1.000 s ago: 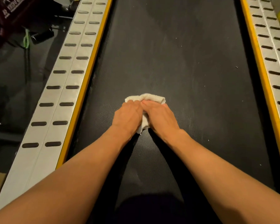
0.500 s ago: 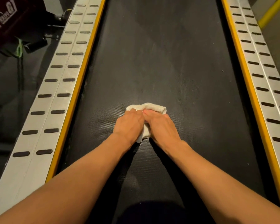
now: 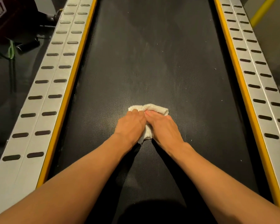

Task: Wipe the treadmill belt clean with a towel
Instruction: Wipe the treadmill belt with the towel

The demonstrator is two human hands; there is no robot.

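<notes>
A small folded white towel (image 3: 153, 108) lies on the black textured treadmill belt (image 3: 152, 62), near its middle. My left hand (image 3: 130, 125) and my right hand (image 3: 162, 125) press down on the towel side by side, fingers pointing away from me. Most of the towel is hidden under the palms; its far edge and a strip between the hands show. Faint dusty streaks and pale specks mark the belt ahead of the towel.
Silver side rails (image 3: 44, 88) with dark slots and yellow inner trim (image 3: 242, 88) run along both sides of the belt. Dark gym gear and a green cord (image 3: 10, 49) lie on the floor at the left. A yellow bar (image 3: 262, 10) crosses the top right.
The view has shifted, so the towel and hands sit a little lower and the belt looks more centred. Both hands keep pressing on the towel in the same pose.
</notes>
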